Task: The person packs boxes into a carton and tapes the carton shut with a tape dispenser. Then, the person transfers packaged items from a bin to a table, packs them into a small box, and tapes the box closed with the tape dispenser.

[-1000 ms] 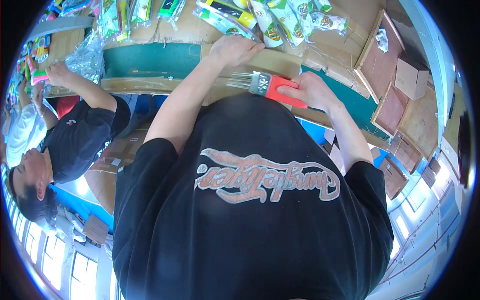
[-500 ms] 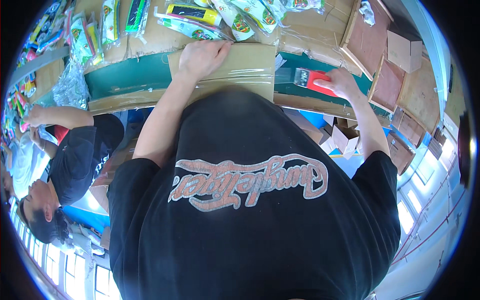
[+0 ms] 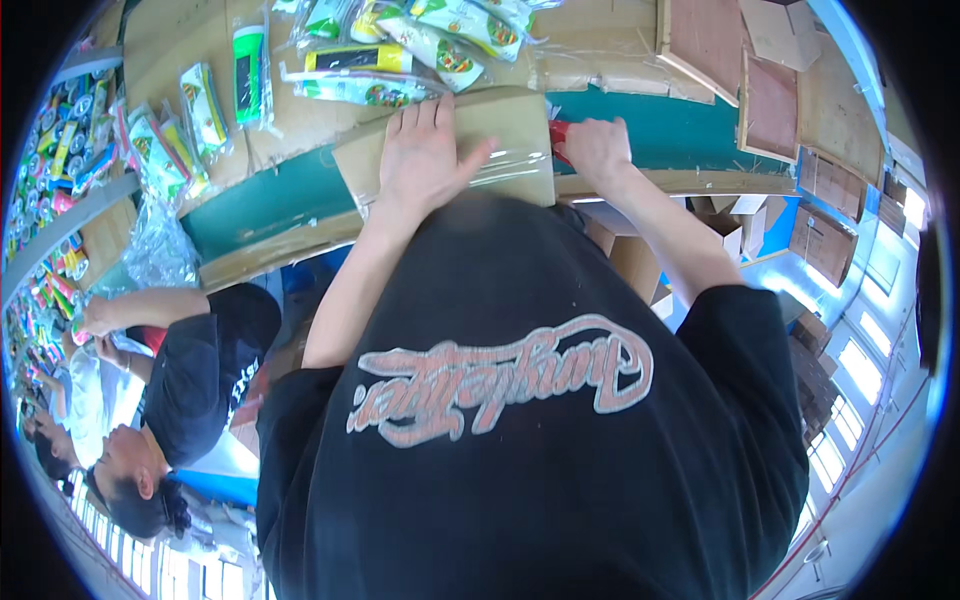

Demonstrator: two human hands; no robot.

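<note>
A brown cardboard box (image 3: 525, 125) lies in front of me, close against my body, with clear shiny tape (image 3: 515, 175) along its near part. My left hand (image 3: 422, 165) rests flat on its top, fingers stretched away from me and thumb out to the right. At the box's right end, my right hand (image 3: 597, 150) is closed round a red tape dispenser (image 3: 559, 138). Most of the dispenser is hidden behind the fingers and the box's edge, so whether tape is being pressed on there cannot be made out.
Beyond the box lie several clear-bagged, colourful packs (image 3: 450, 60) on cardboard. A green strip of bench (image 3: 660, 120) runs crosswise; wooden trays (image 3: 770, 110) stand at the right. Leftward are a crumpled plastic bag (image 3: 160, 245), heaps of bright items (image 3: 65, 150) and a co-worker in black (image 3: 185, 370).
My right hand has brought the tape dispenser leftward to the box's right end. My left hand has gone from curled at the far edge to flat on top. The view has shifted slightly.
</note>
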